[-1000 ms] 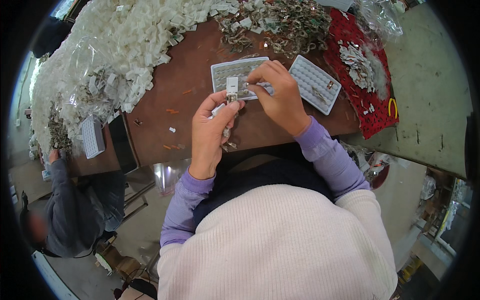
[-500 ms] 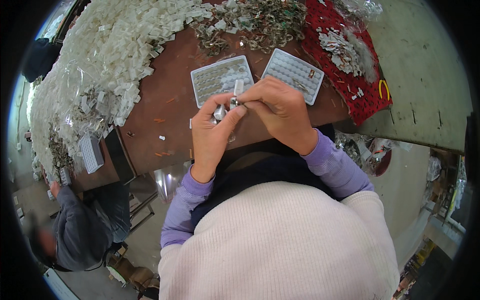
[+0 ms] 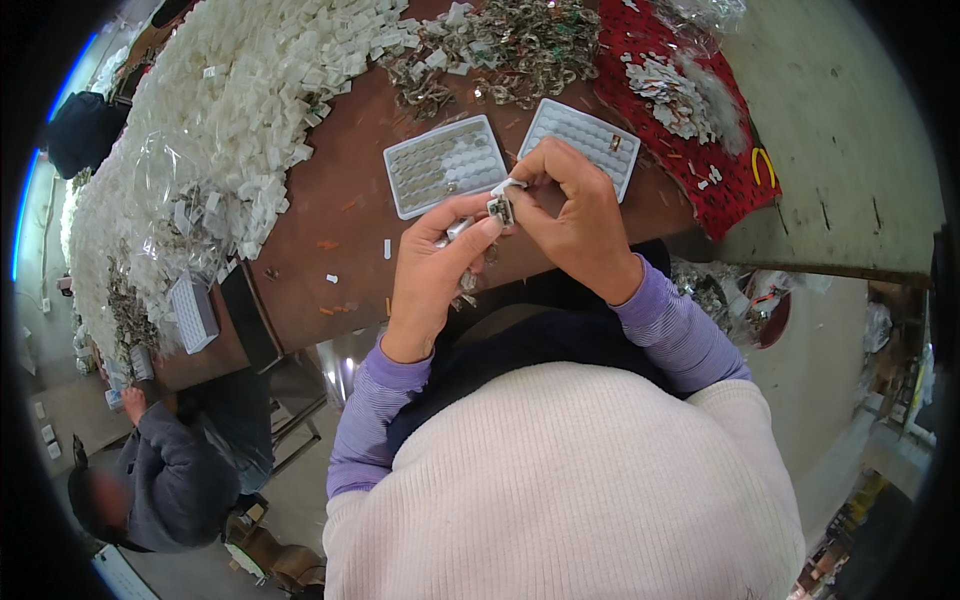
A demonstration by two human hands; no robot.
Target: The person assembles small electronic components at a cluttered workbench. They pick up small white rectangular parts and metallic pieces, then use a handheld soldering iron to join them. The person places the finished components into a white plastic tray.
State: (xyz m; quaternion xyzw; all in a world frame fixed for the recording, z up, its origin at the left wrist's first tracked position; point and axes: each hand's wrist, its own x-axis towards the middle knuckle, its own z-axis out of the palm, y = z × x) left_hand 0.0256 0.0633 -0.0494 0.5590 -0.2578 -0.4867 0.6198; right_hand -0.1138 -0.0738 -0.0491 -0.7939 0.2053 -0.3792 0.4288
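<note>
Both hands meet over the near edge of the brown table. Between its thumb and forefinger, my left hand (image 3: 425, 280) grips a small white plastic casing (image 3: 500, 209) with shiny metal inside. More small white and metallic pieces (image 3: 458, 231) are tucked in the same hand's curled fingers. My right hand (image 3: 578, 220) is closed, its thumb and forefinger pinching a small white plastic piece (image 3: 507, 187) against the top of the casing. Just beyond the hands lie two pale compartment trays: the left tray (image 3: 396, 192) and the right tray (image 3: 632, 165), which has a coppery bit in it.
A large heap of white plastic parts (image 3: 240, 80) covers the left. Tangled metal parts (image 3: 540, 50) lie at the back. White pieces and yellow-handled pliers (image 3: 764, 168) rest on a red cloth (image 3: 715, 215). A co-worker (image 3: 185, 450) sits at the lower left.
The white piece that stood upright above my left fingers is now lower and tilted at the casing, in my right fingertips. Both hands have shifted slightly right.
</note>
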